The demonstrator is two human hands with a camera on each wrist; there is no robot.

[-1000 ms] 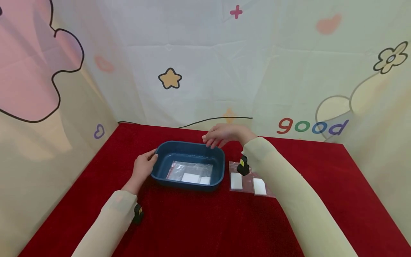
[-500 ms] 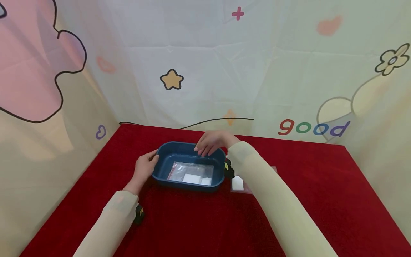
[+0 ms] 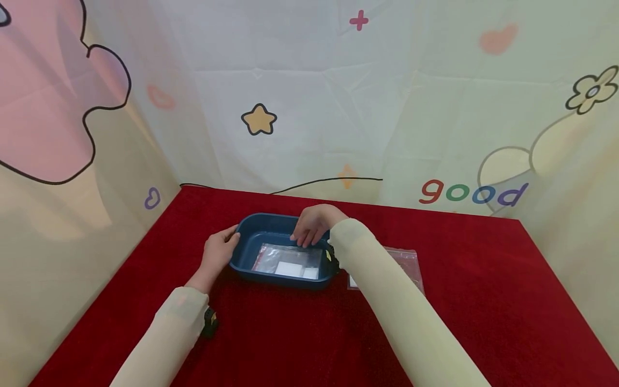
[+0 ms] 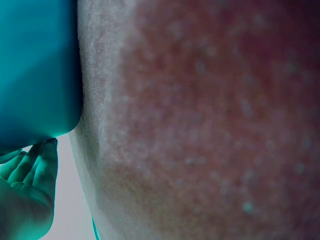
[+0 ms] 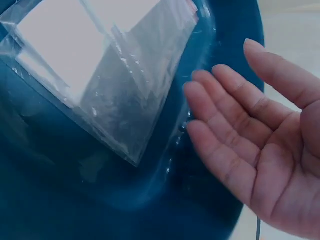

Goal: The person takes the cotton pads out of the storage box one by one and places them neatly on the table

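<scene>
Right hand (image 3: 313,224) lowered over blue tub (image 3: 256,227), bagged white pieces (image 3: 289,269) inside

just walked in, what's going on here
A person's left hand holds the left end of a blue tub. Their right hand is over its far right side, holding nothing. At least one clear bag with white pieces lies in the tub, and more clear plastic, partly hidden by the right sleeve, lies beside it on red cloth.
</scene>
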